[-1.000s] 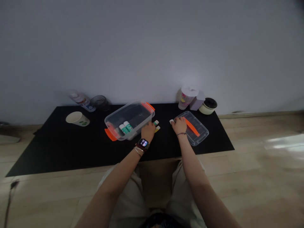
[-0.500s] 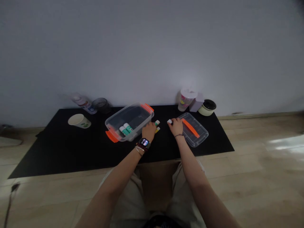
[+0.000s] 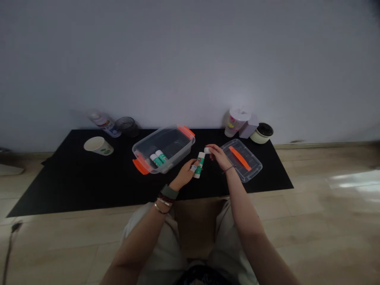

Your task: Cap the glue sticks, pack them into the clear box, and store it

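Observation:
My left hand [image 3: 187, 172] is closed around a green and white glue stick [image 3: 200, 165], which stands nearly upright with a slight tilt. Just to its right, my right hand [image 3: 219, 156] pinches a small white cap [image 3: 207, 150] beside the stick's top end; whether the two touch, I cannot tell. Left of my hands is a clear plastic box [image 3: 181, 155] with orange latches, its top uncovered. Two more glue sticks [image 3: 158, 158] lie side by side in it. The clear lid [image 3: 255, 168] with an orange handle [image 3: 240, 158] lies flat, right of my right hand.
A paper cup [image 3: 98, 146] lies tipped at the left. Behind it are a spray bottle [image 3: 104, 123] and a dark glass [image 3: 127, 126]. Along the back right stand a lidded plastic cup [image 3: 236, 120], a pale box [image 3: 249, 126] and a cream pot [image 3: 261, 134]. Black table [image 3: 89, 186] beneath.
My left hand has raised the glue stick off the tabletop and turned it more upright. My right hand has lifted the white cap and brought it to the stick's top end.

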A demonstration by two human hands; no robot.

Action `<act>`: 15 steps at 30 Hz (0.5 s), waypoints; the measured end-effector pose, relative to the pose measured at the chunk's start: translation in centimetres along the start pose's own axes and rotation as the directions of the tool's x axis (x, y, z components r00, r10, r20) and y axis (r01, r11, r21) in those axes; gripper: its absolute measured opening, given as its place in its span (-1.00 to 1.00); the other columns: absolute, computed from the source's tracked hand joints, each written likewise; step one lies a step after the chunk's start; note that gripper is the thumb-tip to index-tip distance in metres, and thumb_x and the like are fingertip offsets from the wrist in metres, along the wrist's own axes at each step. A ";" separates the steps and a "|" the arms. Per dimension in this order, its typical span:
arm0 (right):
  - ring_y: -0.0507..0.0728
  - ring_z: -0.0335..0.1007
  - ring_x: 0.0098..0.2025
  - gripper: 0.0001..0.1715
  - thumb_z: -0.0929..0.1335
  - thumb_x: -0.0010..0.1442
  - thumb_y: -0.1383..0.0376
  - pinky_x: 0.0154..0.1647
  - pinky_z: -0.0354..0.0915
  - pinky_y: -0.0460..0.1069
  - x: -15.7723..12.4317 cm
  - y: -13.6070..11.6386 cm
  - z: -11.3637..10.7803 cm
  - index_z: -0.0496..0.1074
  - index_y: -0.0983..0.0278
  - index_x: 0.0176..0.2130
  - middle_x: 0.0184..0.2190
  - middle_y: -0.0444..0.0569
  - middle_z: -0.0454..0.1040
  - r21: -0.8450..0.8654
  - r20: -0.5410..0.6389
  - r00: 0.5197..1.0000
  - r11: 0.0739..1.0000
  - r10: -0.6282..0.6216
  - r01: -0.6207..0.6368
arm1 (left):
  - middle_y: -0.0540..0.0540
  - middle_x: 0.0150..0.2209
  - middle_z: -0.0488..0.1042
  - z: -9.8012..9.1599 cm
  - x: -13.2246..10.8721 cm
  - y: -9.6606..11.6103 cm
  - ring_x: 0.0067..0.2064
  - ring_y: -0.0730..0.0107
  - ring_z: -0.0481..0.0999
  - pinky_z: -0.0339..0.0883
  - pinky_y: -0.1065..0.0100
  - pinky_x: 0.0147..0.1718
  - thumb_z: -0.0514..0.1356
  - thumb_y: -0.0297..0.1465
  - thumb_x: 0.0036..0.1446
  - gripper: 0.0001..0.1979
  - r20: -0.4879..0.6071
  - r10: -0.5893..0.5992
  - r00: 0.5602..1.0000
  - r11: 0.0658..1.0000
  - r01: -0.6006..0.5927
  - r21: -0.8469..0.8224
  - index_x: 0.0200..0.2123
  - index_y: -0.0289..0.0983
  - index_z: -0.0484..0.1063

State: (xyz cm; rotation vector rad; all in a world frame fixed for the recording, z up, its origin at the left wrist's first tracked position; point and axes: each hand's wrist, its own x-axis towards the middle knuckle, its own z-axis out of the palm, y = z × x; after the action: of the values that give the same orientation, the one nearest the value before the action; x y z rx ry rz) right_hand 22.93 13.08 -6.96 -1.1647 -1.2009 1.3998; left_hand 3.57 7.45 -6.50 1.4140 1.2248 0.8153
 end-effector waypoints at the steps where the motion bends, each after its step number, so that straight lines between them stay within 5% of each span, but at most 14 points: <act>1: -0.05 0.17 -0.55 -0.64 0.40 0.09 0.03 -0.57 0.11 -0.13 -0.1 -0.2 0.1 0.50 0.22 -0.21 -0.55 -0.24 0.30 -0.004 0.012 1.000 1.000 -0.001 0.001 | -0.17 -0.22 0.55 0.1 0.1 -0.2 -0.21 0.19 0.60 0.43 0.28 -0.27 0.12 -0.10 0.26 -0.59 0.037 -0.041 0.998 0.994 0.045 -0.097 -0.07 -0.32 0.42; 4: -0.05 0.13 -0.56 -0.62 0.39 0.09 -0.01 -0.58 0.07 -0.12 -0.5 -0.6 0.5 0.49 0.23 -0.26 -0.55 -0.22 0.31 -0.034 0.030 0.999 0.999 -0.019 0.020 | -0.07 -0.33 0.50 0.3 0.2 -0.4 -0.34 0.29 0.60 0.43 0.34 -0.37 0.16 -0.03 0.21 -0.54 0.120 -0.134 0.984 0.942 0.164 -0.293 -0.06 -0.31 0.37; 10: -0.04 0.11 -0.58 -0.51 0.40 0.09 -0.13 -0.60 0.03 -0.11 -0.8 -0.9 0.8 0.46 0.23 -0.30 -0.60 -0.23 0.26 -0.048 0.002 0.998 0.997 -0.067 0.067 | -0.03 -0.41 0.45 0.2 -0.2 0.1 -0.41 0.40 0.54 0.38 0.42 -0.45 0.17 0.03 0.17 -0.50 0.121 -0.153 0.981 0.917 0.186 -0.353 -0.11 -0.31 0.39; 15: -0.04 0.16 -0.59 -0.46 0.45 0.00 -0.15 -0.60 0.08 -0.12 -0.9 -0.9 0.9 0.26 0.18 -0.35 -0.58 -0.25 0.29 0.167 -0.151 0.988 0.985 -0.009 0.035 | -0.02 -0.43 0.46 0.1 -0.4 0.3 -0.43 0.42 0.51 0.33 0.45 -0.48 0.18 0.04 0.15 -0.49 0.122 -0.153 0.981 0.906 0.188 -0.380 -0.14 -0.31 0.40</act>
State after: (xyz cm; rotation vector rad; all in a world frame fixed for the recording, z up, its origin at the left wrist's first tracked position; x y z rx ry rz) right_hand 22.20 12.16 -5.90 -1.1131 -0.9675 1.3448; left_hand 3.65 7.11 -6.18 0.9926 1.0313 0.8121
